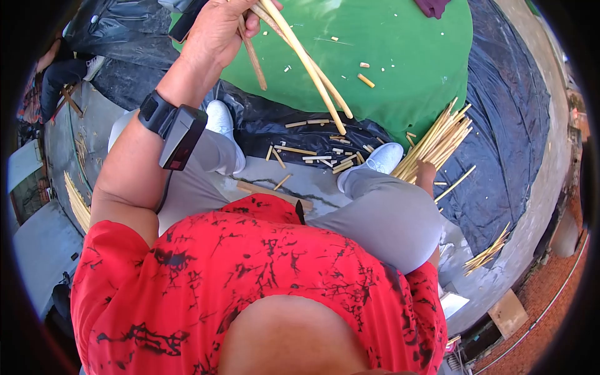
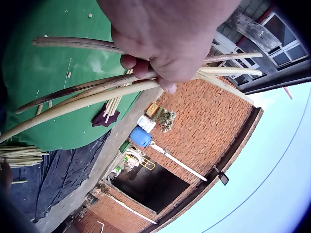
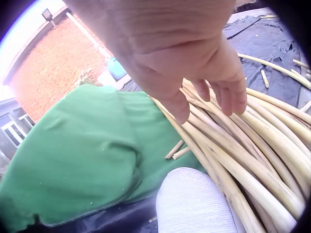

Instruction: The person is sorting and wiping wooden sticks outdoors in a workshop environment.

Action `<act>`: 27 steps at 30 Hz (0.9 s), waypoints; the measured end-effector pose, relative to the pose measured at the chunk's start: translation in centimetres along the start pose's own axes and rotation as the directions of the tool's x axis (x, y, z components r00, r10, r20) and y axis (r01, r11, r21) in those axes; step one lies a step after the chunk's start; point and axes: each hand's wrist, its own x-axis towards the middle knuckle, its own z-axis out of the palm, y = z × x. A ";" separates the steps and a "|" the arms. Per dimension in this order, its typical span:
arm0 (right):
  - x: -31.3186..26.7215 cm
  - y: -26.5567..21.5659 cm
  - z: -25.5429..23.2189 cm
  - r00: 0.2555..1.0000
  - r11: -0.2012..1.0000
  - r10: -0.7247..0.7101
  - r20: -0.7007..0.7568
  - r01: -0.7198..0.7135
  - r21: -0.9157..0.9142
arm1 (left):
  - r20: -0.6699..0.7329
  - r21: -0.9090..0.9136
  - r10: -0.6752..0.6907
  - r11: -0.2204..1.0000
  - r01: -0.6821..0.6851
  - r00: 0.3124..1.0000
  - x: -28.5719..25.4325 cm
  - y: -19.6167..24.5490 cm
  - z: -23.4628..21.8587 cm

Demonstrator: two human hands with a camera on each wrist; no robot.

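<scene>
My left hand (image 1: pixel 215 30) is raised at the top of the head view, fingers curled round several long, pale peeled sticks (image 1: pixel 304 62). In the left wrist view these sticks (image 2: pixel 97 103) poke out on both sides of the fist, some darker and slightly bent. Low on the other side, my right hand (image 1: pixel 425 175) is at a thick bundle of similar sticks (image 1: pixel 442 139). The right wrist view has that hand (image 3: pixel 194 63) palm down over the bundle, thumb and fingers spread apart and loosely bent, fingertips right at the upper sticks (image 3: pixel 228 136).
A green cloth (image 1: pixel 400 50) lies ahead over black plastic sheeting (image 1: pixel 506 94). Short cut pieces (image 1: pixel 297 150) are scattered between my white shoes (image 1: pixel 382 157). A smaller stick bundle (image 1: pixel 487 253) lies at the right, and another person's leg (image 1: pixel 62 78) shows at the far left.
</scene>
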 end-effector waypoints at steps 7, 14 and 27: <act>-9.3 -16.0 -11.3 0.841 0.898 -0.380 0.386 0.235 0.373 | 0.021 -0.089 0.004 0.996 -0.002 1.000 -0.9 0.1 -0.3; -24.6 -33.3 -18.3 0.378 0.538 -0.756 0.535 0.824 0.179 | 0.055 -0.377 0.032 0.926 -0.009 0.998 -1.4 1.1 1.3; -26.7 -42.5 -12.3 0.376 0.379 -0.754 0.539 0.919 -0.111 | -0.064 -0.262 0.015 0.965 -0.031 0.998 -3.1 4.1 -2.6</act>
